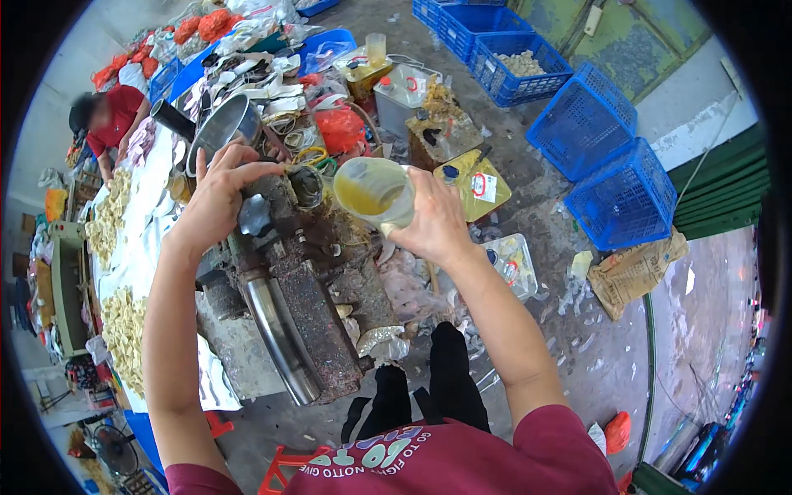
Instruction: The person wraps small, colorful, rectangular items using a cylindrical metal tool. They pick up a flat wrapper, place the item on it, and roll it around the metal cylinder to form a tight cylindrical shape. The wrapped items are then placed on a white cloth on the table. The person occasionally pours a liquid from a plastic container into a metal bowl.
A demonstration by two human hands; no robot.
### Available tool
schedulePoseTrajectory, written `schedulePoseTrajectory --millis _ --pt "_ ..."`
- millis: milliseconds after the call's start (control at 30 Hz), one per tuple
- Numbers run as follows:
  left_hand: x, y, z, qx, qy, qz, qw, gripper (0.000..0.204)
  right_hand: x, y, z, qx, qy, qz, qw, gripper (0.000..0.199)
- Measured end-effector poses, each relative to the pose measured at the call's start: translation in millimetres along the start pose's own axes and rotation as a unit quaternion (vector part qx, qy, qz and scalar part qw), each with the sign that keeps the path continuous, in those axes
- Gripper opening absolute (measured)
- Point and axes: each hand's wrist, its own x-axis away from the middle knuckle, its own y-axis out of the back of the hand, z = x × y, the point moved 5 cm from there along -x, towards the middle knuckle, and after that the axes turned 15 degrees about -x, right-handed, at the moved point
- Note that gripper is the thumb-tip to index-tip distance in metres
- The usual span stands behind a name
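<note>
My right hand (pixel 437 214) is wrapped round a clear plastic cup (pixel 375 191) with yellowish liquid in it, tilted toward the left. Beside the cup, a small round glass-like container (pixel 306 186) sits on a grimy metal machine (pixel 309 330). My left hand (pixel 216 194) is above the machine, its fingers apart and stretched toward the machine's top; whether the fingertips touch it I cannot tell. Just right of that hand is a grey lobed knob (pixel 255 214). A shiny metal bowl or hopper (pixel 227 124) stands behind it. A polished steel cylinder (pixel 280 338) runs along the machine's near side.
Yellow-liquid jugs (pixel 478 186) and another clear jug (pixel 513 264) stand on the floor to the right. Blue plastic crates (pixel 623 194) lie beyond. Pale pieces (pixel 124 338) are heaped on the left table, where another person in red (pixel 120 124) bends over. A red stool (pixel 285 469) is near me.
</note>
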Motion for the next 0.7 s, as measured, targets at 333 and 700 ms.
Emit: schedulePoseTrajectory --millis 333,700 --pt "-9 0 29 0.290 0.042 -0.100 0.951 0.063 79 1 -103 -0.011 -0.129 0.051 0.990 0.087" --pt "142 16 103 -0.021 0.240 -0.176 0.954 0.043 275 58 -314 -0.133 -0.337 -0.341 0.867 0.072"
